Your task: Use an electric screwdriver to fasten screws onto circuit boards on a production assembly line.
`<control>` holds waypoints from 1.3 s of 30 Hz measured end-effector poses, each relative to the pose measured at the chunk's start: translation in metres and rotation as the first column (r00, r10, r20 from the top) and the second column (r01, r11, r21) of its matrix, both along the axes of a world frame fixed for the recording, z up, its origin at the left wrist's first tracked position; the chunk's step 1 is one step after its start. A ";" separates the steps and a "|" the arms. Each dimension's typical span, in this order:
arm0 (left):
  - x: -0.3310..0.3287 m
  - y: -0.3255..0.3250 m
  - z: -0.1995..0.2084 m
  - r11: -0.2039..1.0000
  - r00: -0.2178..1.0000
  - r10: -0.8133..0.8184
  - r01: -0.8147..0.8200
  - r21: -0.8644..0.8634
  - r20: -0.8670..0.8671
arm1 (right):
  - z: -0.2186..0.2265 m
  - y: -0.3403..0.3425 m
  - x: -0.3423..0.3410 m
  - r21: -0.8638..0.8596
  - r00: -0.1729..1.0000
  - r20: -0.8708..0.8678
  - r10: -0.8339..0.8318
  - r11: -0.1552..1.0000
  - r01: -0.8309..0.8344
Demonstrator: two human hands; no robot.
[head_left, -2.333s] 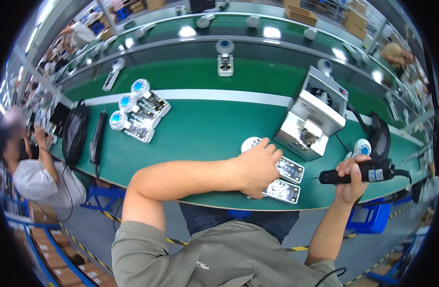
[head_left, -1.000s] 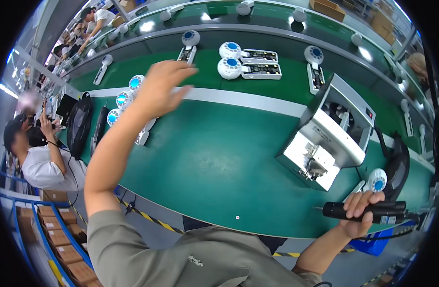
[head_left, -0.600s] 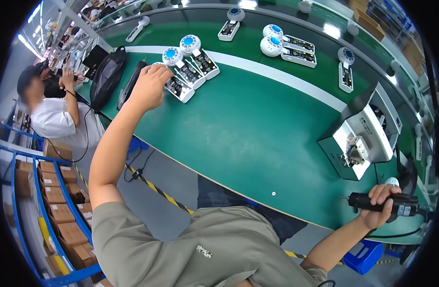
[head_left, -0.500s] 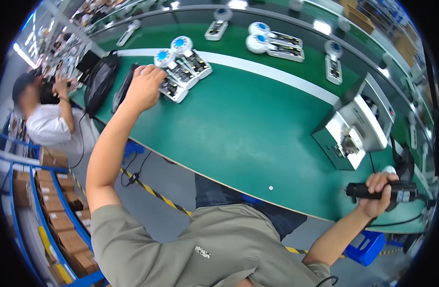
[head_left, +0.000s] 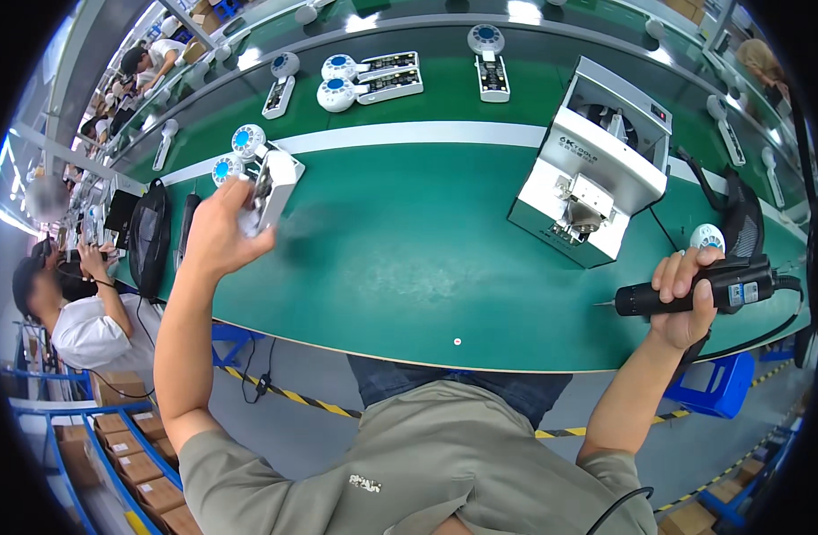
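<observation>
My left hand [head_left: 217,227], at the left of the green bench, has its thumb and fingers closed round a white plastic device housing [head_left: 280,189]. The housing is tipped up on its side, its inner face partly hidden by my fingers. Just behind it lie similar white devices whose round heads [head_left: 247,140] carry blue centres. At the right, my right hand [head_left: 683,299] is wrapped round a black electric screwdriver [head_left: 740,287], its thin bit pointing left over the bench. A white round-headed part [head_left: 707,237] sits just beyond that hand.
A box-shaped screw feeder [head_left: 560,169] stands at the right of the green bench [head_left: 409,232]. Beyond a white strip, several devices [head_left: 391,85] lie on a green belt. Black bags [head_left: 150,236] rest at the left, near a seated co-worker [head_left: 101,325]. A small white dot [head_left: 458,341] marks the front edge.
My left hand has lifted a white device housing from the group and tilted it up. My view has turned to the right. The screwdriver stays in my right hand.
</observation>
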State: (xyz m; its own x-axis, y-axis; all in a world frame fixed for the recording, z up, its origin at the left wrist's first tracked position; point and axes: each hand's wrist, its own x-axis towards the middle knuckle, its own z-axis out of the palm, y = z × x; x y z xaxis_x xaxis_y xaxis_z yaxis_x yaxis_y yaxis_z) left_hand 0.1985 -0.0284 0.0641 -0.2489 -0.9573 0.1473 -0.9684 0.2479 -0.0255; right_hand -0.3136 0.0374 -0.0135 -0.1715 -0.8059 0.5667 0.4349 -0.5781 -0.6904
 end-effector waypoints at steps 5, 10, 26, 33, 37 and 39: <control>-0.090 -0.071 0.025 0.854 0.863 -0.430 0.484 -0.191 0.266 | -0.001 -0.004 -0.001 -0.021 1.000 0.001 0.002 1.000 -0.002; -0.141 -0.194 0.021 0.655 0.607 -0.451 0.723 -0.220 0.654 | 0.000 0.001 0.003 -0.025 1.000 0.018 -0.014 1.000 0.014; -0.163 -0.283 -0.037 0.659 0.559 -0.594 0.751 -0.049 0.578 | 0.001 0.003 0.001 -0.019 1.000 0.016 -0.009 1.000 0.009; -0.173 -0.287 -0.032 0.803 0.619 -0.580 0.542 0.247 0.529 | -0.001 0.001 0.000 -0.015 1.000 -0.022 -0.008 1.000 0.007; -0.182 -0.281 -0.023 0.916 0.668 -0.393 0.229 0.329 0.632 | -0.001 0.001 0.001 -0.002 1.000 -0.011 -0.017 1.000 0.017; -0.166 -0.286 -0.032 0.920 0.714 -0.382 0.233 0.314 0.587 | 0.000 0.002 0.001 0.002 1.000 -0.004 -0.025 1.000 0.025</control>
State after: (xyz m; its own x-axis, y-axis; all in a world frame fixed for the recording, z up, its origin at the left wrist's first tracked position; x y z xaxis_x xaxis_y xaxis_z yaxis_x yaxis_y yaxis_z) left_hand 0.0327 -0.3144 0.0321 -0.4984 -0.7988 -0.3370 -0.6170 0.5999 -0.5094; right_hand -0.3127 0.0398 -0.0136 -0.1891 -0.8025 0.5658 0.4173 -0.5873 -0.6935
